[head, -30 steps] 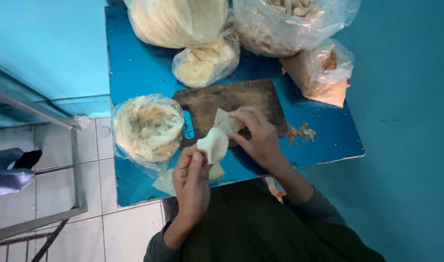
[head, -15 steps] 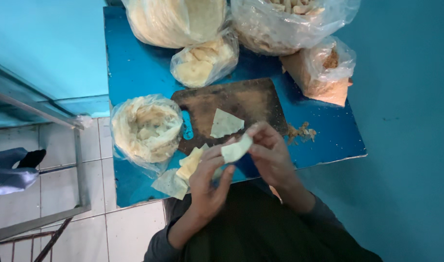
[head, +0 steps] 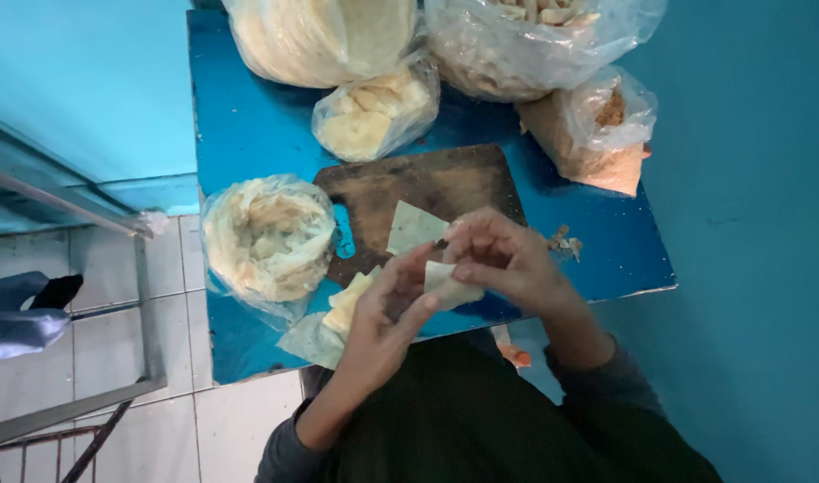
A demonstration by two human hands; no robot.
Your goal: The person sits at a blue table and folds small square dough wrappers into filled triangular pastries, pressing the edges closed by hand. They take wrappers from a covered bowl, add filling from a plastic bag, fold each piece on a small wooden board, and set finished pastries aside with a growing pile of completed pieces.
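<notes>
Both hands meet over the near edge of the blue table (head: 248, 125): the left hand (head: 387, 313) and the right hand (head: 499, 259) pinch a small folded dough wrapper (head: 447, 284) between their fingertips, held just above the tabletop. Behind the hands lies a dark wooden board (head: 427, 183) with one flat triangular wrapper (head: 412, 225) on it. Just left of the left hand, a short stack of pale wrappers (head: 347, 304) rests on a plastic sheet. A clear bag of coiled dough (head: 266, 240) sits at the table's left side; more filled plastic bags (head: 373, 112) crowd the far end
</notes>
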